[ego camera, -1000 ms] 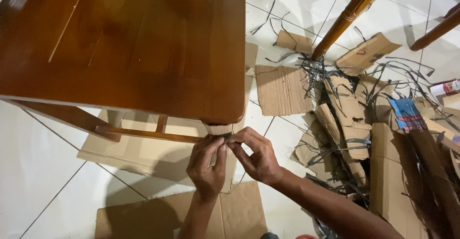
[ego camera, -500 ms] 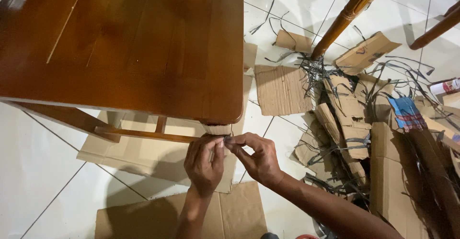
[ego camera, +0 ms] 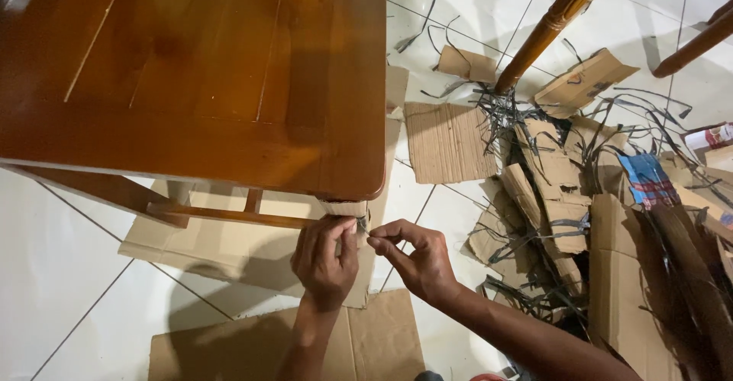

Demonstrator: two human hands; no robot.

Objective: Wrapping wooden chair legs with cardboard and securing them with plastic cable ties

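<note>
Since the earlier frames our right hand (ego camera: 418, 263) has pulled back a bit to the right, away from the left hand (ego camera: 324, 263); before, the fingertips of both met under the desk corner, now there's a small gap btwn them. The view has also shifted slightly, so the desk (ego camera: 191, 75) sits a touch further left.

Left hand is wrapped round the cardboard-covered desk leg (ego camera: 343, 208) just below the front right corner of the wooden top, fingers curled and closed on the wrap, thumb toward the right. Right hand's thumb & forefinger are pinched together on a thin dark strip (ego camera: 364, 227), prob. tape, which runs from the pinch to the leg beside the left thumb. The strip is very small, so we can't tell exactly where it ends.

Under the desk a wooden crossbar (ego camera: 229, 214) runs left from the leg. Flat cardboard sheets lie on the white tiled floor (ego camera: 61, 274): one under the desk (ego camera: 221, 251), one nearer us below the wrists (ego camera: 382, 339).

To the right, well apart from the hands: a corrugated cardboard piece (ego camera: 447, 143), a heap of torn cardboard scraps w/ dark tape strips (ego camera: 550, 190), a blue printed scrap (ego camera: 649, 181), and a turned wooden leg (ego camera: 553, 22) slanting up toward the top edge.
</note>
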